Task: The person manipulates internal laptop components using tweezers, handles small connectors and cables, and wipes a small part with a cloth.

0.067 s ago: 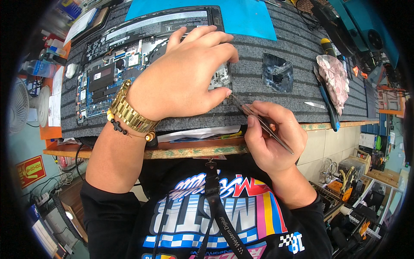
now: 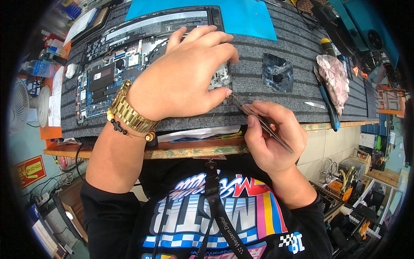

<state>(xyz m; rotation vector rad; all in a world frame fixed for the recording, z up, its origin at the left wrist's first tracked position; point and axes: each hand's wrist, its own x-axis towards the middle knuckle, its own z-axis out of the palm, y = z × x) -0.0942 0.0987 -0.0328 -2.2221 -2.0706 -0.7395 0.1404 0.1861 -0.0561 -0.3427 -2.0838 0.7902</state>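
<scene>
An opened laptop base (image 2: 97, 97) lies on the grey mat, its blue circuit board, black fan and long black battery (image 2: 155, 26) exposed. Across its right half spreads my left hand (image 2: 185, 71), fingers apart and resting over the parts; it hides much of what lies below. A gold watch and beaded bracelet circle that wrist. In my right hand (image 2: 278, 134) is a pair of metal tweezers (image 2: 271, 130), pinched between thumb and fingers. Their tips reach the laptop's near right corner, close beside my left thumb. Whether anything sits between the tips is too small to tell.
Right of the laptop lie a small dark plastic pouch (image 2: 277, 72), a blade (image 2: 315, 105), a black-and-blue tool (image 2: 328, 103) and a crumpled pinkish cloth (image 2: 333, 80). A blue sheet (image 2: 250, 17) lies at the back. The table's wooden edge (image 2: 194, 151) runs along the front.
</scene>
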